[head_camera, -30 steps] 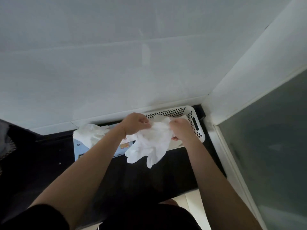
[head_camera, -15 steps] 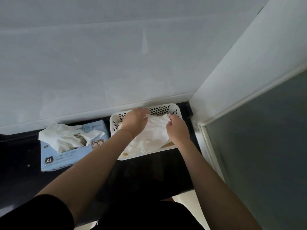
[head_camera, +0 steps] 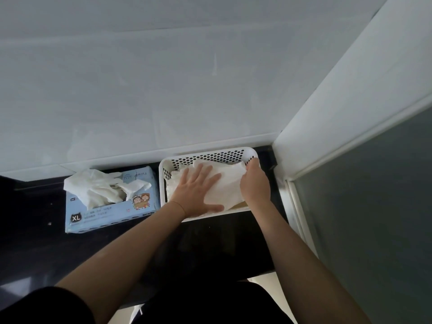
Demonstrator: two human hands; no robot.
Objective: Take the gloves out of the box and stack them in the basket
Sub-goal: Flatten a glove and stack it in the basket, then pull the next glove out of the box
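On the dark, glossy bench (head_camera: 210, 242), a white perforated plastic basket (head_camera: 163, 176) sits at about 1 o'clock of the view's centre, close against the white wall edge behind it. Inside it lie thin white disposable gloves (head_camera: 228, 183), spread fairly flat. The left hand (head_camera: 198, 195) rests palm-down on these gloves with fingers straight and splayed, pressing them, holding nothing in a curl. The right hand (head_camera: 254, 183) is at the basket's 3 o'clock side, its fingers curled at the gloves' far right corner; they seem to pinch the edge there, though the fingertips are hidden. At the basket's 9 o'clock, just beside it, stands a pale blue cardboard glove box (head_camera: 109, 213) marked XL with a cartoon print, and a crumpled bunch of white gloves (head_camera: 100, 188) sticks out of its top opening.
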